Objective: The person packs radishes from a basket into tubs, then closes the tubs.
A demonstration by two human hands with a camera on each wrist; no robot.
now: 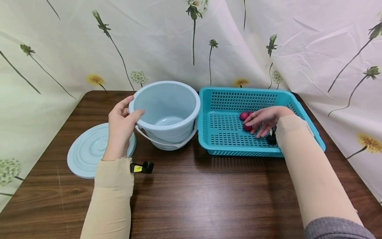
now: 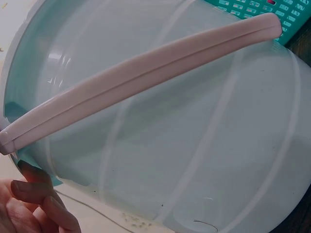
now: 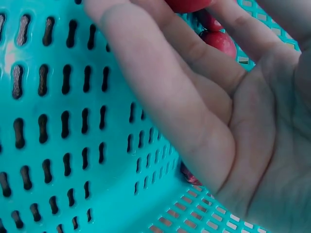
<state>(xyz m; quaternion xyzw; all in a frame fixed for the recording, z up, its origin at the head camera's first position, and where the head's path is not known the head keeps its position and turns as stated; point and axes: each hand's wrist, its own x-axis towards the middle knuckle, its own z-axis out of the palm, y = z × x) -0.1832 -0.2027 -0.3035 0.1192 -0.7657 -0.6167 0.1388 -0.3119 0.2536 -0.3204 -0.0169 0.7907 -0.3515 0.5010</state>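
A light blue bucket point(image 1: 168, 113) stands upright, its inside bare. My left hand point(image 1: 122, 121) grips its left rim, thumb over the inner side and fingers outside. The bucket's pale handle point(image 2: 146, 77) hangs down across its front. To the right, my right hand point(image 1: 264, 119) reaches down into a turquoise basket point(image 1: 259, 150). Its fingers stretch fairly straight, tips right at a round red radish point(image 1: 247, 127). More radishes point(image 1: 243, 116) lie just behind the fingers on the basket floor. In the right wrist view, the fingers partly cover the radishes point(image 3: 221, 43).
A round light blue lid point(image 1: 86, 151) lies flat on the dark wooden table point(image 1: 191, 199), partly behind my left forearm. The basket's left wall stands close beside the bucket. Behind the table hangs a white cloth point(image 1: 167, 43) printed with dandelions.
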